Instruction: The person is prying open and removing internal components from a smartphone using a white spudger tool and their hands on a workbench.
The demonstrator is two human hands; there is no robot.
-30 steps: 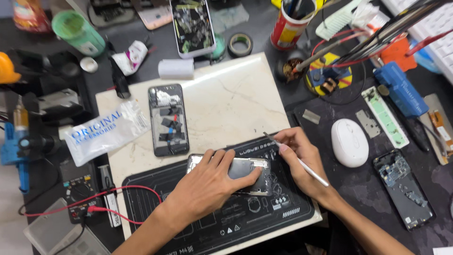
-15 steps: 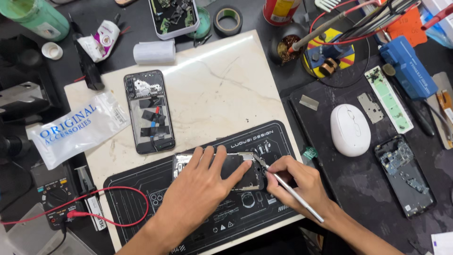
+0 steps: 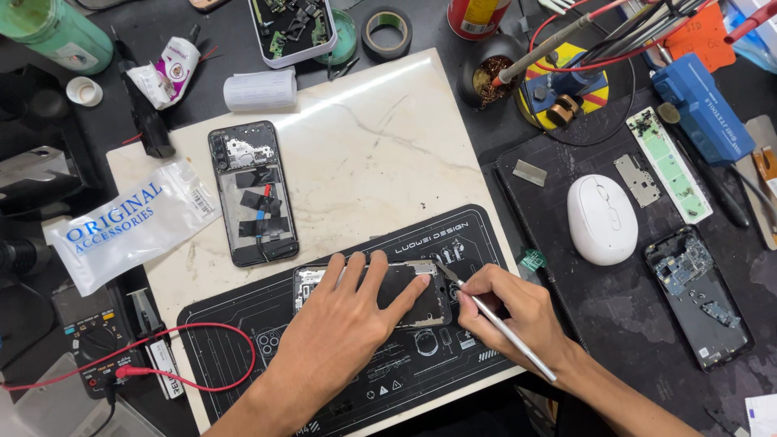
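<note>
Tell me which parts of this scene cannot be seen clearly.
- Phone frame, head view: its middle is hidden under the left hand.
- Tool tip: too small to tell what it touches; right hand covers part of the shaft.
- Green bottle: cut off by the top edge.

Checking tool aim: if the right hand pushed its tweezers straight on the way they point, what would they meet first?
The right hand aims its tweezers up-left; their tip already sits at the edge of the opened phone under the left hand. Contact is unclear.
</note>
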